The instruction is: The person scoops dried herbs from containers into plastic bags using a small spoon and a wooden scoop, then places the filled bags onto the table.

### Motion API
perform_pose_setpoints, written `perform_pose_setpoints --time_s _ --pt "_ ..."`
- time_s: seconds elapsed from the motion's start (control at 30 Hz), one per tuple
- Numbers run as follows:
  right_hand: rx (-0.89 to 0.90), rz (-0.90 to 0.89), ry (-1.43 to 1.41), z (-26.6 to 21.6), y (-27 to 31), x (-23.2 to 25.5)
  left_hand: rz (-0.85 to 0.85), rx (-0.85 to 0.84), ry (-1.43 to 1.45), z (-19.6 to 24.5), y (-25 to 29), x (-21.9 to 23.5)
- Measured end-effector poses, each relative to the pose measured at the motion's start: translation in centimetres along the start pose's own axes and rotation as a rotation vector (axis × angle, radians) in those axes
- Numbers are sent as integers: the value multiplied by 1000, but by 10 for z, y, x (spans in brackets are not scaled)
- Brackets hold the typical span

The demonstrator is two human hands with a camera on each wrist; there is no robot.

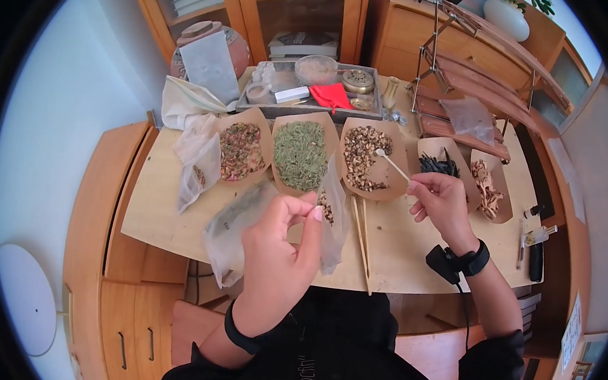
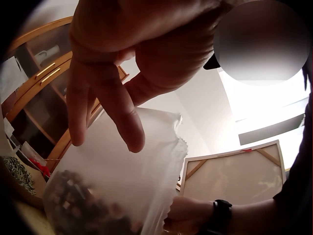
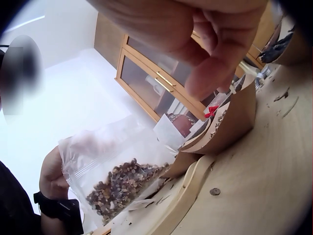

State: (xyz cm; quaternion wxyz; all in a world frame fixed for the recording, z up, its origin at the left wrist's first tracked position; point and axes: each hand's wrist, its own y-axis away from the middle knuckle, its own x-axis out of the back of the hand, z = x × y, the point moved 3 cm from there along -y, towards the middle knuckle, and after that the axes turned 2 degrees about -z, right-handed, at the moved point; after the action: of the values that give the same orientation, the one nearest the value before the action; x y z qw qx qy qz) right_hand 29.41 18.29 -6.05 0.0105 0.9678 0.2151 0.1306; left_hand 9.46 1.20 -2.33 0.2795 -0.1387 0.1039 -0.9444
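My left hand [image 1: 280, 251] pinches the top of a translucent bag [image 1: 334, 222], which hangs near the front of the table. Small brown dried pieces [image 3: 124, 188] fill its lower part, as the right wrist view shows. In my right hand [image 1: 443, 204] a small pale spoon [image 1: 396, 167] is held by its handle end, between thumb and fingers. Its round tip overlaps the brown paper tray [image 1: 395, 184] of similar chopped brown pieces [image 1: 366, 152] in the head view. The right wrist view shows those fingers [image 3: 210, 78] above the table but not the spoon.
Other paper trays hold reddish dried buds [image 1: 240, 152], green herb [image 1: 299, 152], black strips [image 1: 439, 164] and tan shavings [image 1: 484, 186]. Long wooden tongs [image 1: 361, 244] lie at the front, right of another clear bag [image 1: 229, 231]. Behind stand a grey tray [image 1: 274, 109] and a folding wooden rack [image 1: 460, 88].
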Motion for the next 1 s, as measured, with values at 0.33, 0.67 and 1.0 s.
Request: perform_pose_setpoints --time_s 0.33,0.67,1.0 --pt "38 42 121 4 5 -4 -27 -102 -113 -1 13 -6" --pt "45 44 187 6 10 -3 -81 -122 -224 7 20 -7" --pt "63 52 180 11 10 -5 -87 -106 -244 15 24 -13"
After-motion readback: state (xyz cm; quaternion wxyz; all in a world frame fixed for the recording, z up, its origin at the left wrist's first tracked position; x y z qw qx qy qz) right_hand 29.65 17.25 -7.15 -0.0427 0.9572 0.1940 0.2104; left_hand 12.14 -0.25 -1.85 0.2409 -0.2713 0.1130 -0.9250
